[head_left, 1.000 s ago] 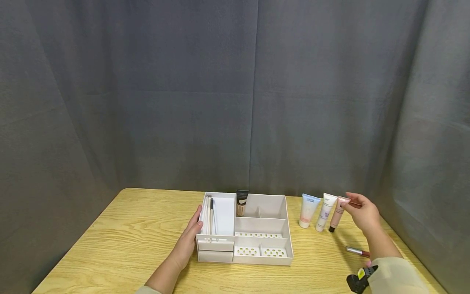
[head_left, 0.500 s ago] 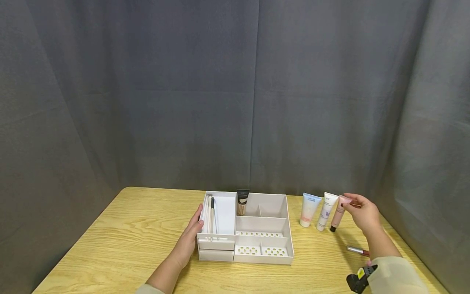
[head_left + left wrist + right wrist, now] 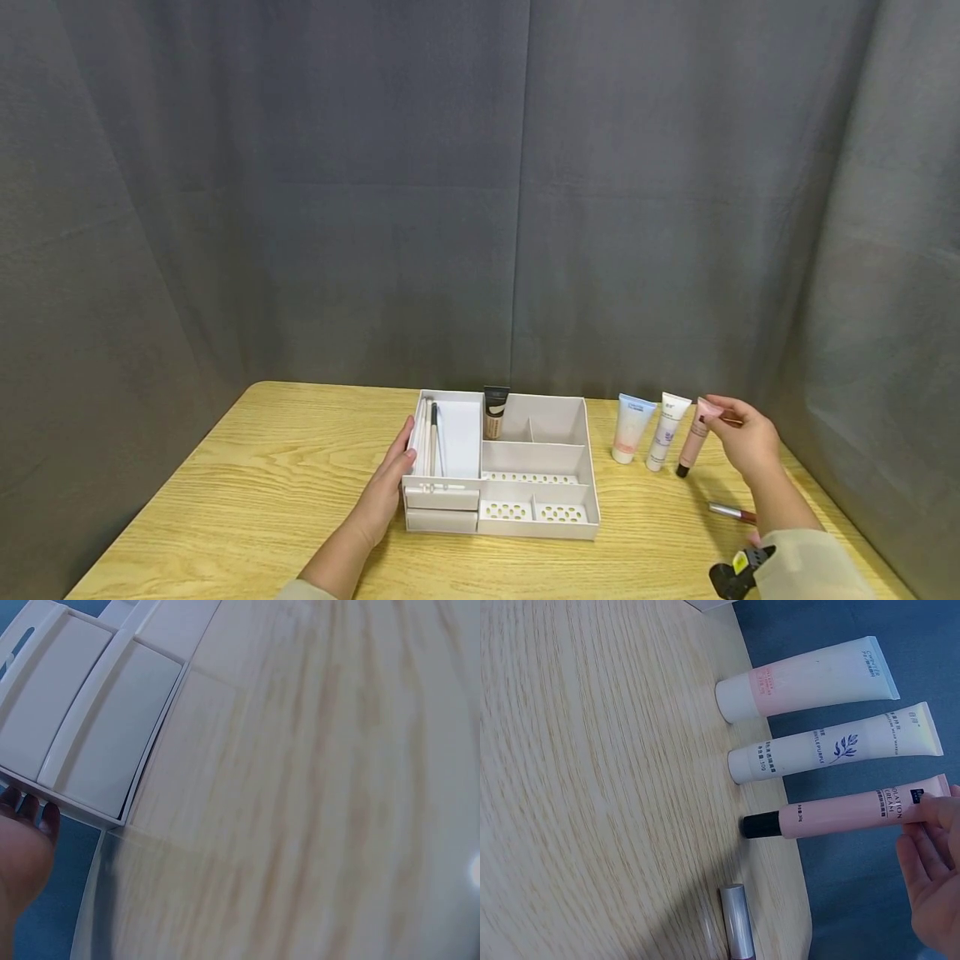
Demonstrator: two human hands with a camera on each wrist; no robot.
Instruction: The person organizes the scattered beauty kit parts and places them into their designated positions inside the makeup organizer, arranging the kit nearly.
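Note:
My right hand (image 3: 750,442) pinches the flat top end of a pink cream tube (image 3: 847,814), black cap down, close over the table. The tube leans a little in the head view. To its left stand a white tube with a purple leaf print (image 3: 832,746) and a white-and-pink tube with a blue end (image 3: 810,679), both on their caps. My left hand (image 3: 381,492) rests against the left side of a white cosmetics organizer (image 3: 538,533), fingers along its wall; in the left wrist view the fingertips touch beside the drawers (image 3: 112,727).
Inside the organizer, slim brushes (image 3: 432,442) lie in the left tray and a black-capped foundation tube (image 3: 493,414) stands in a rear compartment. A silver-and-red lip gloss tube (image 3: 731,512) lies near my right forearm. A grey curtain (image 3: 517,208) hangs behind the wooden table (image 3: 247,500).
My right hand has shifted slightly right with the pink tube, widening its gap from the white tube. My left hand stays at the organizer's side.

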